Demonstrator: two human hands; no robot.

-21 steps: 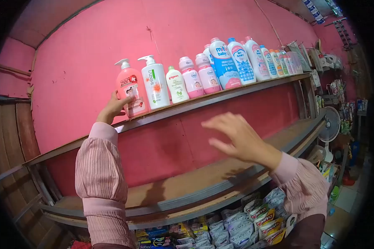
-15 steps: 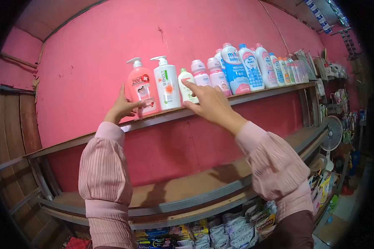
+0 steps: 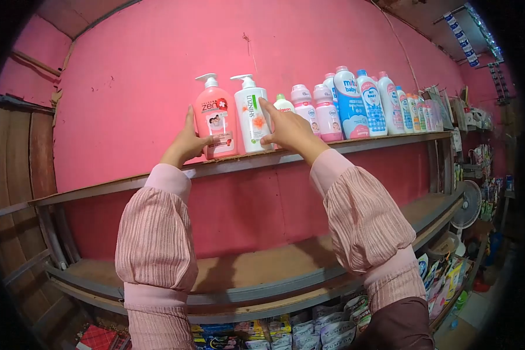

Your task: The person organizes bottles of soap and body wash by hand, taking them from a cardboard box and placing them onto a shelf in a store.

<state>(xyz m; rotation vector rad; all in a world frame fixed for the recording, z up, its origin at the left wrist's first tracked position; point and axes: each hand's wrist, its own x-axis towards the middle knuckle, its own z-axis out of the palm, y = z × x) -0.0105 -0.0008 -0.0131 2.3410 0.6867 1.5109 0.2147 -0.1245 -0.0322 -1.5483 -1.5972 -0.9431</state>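
A pink pump bottle (image 3: 216,119) marked "zen" stands upright on the upper shelf. My left hand (image 3: 186,140) is against its left side, the thumb across the lower front and the fingers along the edge. Close to its right is a white pump bottle (image 3: 251,116) with an orange flower and the word "SHINZUI". My right hand (image 3: 293,131) curves round the right side of that one, thumb low and forefinger higher; its other fingers are partly hidden. Behind my right hand, a small bottle with a green cap (image 3: 282,103) is mostly covered.
Pink-white bottles (image 3: 328,114), a blue "mitu baby" bottle (image 3: 351,105) and several other bottles line the shelf (image 3: 216,169) to the right. Below are a lower shelf (image 3: 262,277) and packets (image 3: 332,332). A fan (image 3: 466,204) stands at the far right.
My right hand has moved left, from the small green-capped bottle to the white pump bottle. My left hand stays at the pink bottle. The view has shifted, so the shelf appears farther right.
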